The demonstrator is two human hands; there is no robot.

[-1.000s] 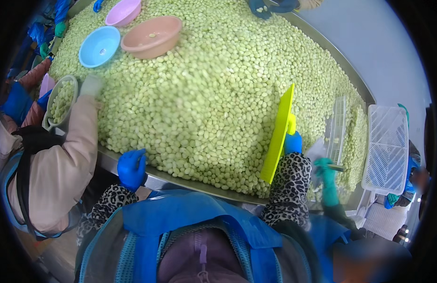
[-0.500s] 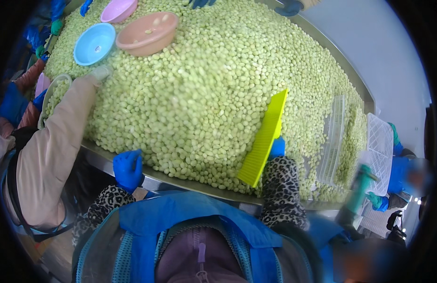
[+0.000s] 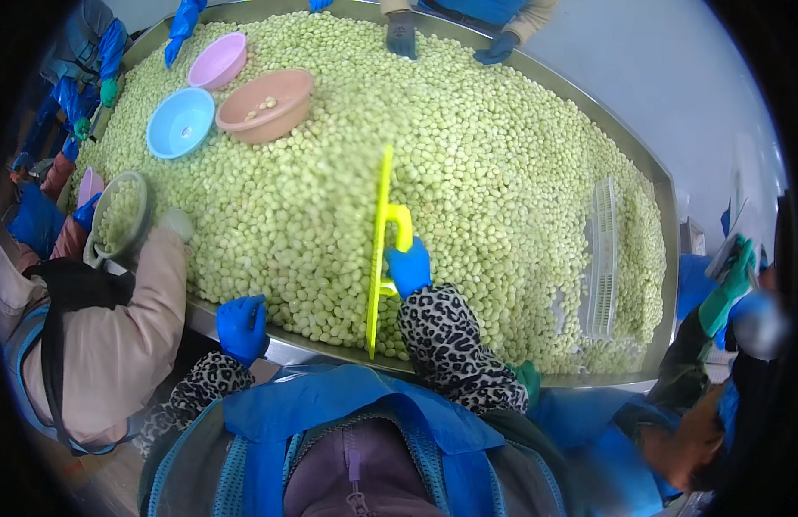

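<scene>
Board [image 3: 378, 258] shifts left, seemingly mid-sweep through green fruit [image 3: 493, 198]; right hand [image 3: 410, 268] wraps its handle [image 3: 404, 227]; left hand [image 3: 242, 329], half-curled, seems empty.

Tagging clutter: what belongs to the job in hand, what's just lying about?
In the job:
yellow board, its handle gripped by the right hand
pale green oval pieces around it

Apparently lying about, untouched:
pink basin
blue basin
tan basin
white slotted basket

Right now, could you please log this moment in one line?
right hand: holding yellow board; left hand: by tray rim; green pieces: in tray
</scene>
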